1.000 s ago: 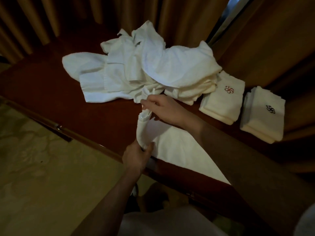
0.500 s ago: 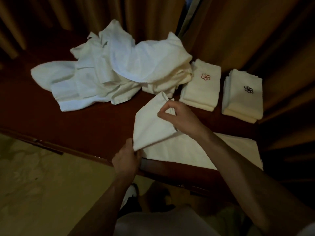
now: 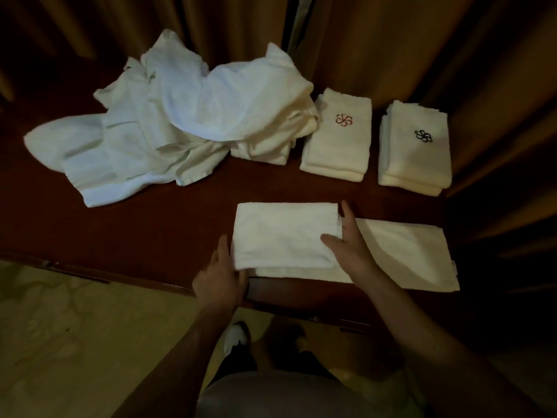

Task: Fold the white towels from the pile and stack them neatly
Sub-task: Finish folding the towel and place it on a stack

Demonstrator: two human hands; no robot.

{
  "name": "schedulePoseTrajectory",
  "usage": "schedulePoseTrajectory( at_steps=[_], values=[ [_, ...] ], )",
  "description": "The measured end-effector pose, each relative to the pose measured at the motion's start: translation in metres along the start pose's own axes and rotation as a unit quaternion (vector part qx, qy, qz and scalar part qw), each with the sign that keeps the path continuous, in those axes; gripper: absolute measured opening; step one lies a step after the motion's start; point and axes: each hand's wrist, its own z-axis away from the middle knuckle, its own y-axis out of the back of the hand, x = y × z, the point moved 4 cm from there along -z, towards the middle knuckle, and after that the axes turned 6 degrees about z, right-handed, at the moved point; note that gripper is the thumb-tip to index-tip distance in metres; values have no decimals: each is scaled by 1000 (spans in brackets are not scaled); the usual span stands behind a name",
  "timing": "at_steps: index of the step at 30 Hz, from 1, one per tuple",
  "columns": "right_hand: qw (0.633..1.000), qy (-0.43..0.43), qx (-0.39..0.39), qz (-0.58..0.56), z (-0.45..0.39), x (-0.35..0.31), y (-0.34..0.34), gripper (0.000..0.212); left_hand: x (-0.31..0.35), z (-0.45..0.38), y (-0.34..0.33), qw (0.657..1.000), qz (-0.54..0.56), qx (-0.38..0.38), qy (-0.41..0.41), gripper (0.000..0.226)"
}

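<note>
Towel [image 3: 286, 233] lies at the near edge of the table [image 3: 180, 224], its left part folded over the right. It looks soft, light and limp, likely to sag; take it at the corners or along the folded edge. Plain white, no emblem showing. Your left hand [image 3: 221, 279] has fingers straight against the left fold; your right hand [image 3: 346, 245] lies flat, fingers spread, on the flap's right edge. Pile [image 3: 180, 122] sits behind, two folded stacks [image 3: 337, 146] to its right.
</note>
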Motion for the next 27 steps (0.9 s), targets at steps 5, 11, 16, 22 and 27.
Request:
schedulePoseTrajectory(
  at_steps=[5,11,16,22,27],
  values=[
    [998,-16,33,-47,-1,14,5,75,8,-1,-3,998,24,-9,-61,72],
    [993,-7,102,51,-2,26,5,59,9,-1,-6,997,15,11,-81,76],
    [987,24,120,104,1,38,1,72,6,-7,-9,989,-27,-20,-145,92],
    [984,45,119,124,-4,44,-1,73,1,-5,-12,983,-33,-3,-182,95],
    [983,58,111,136,-6,49,-1,71,-5,-9,-16,986,-16,-33,-160,89]
  ],
)
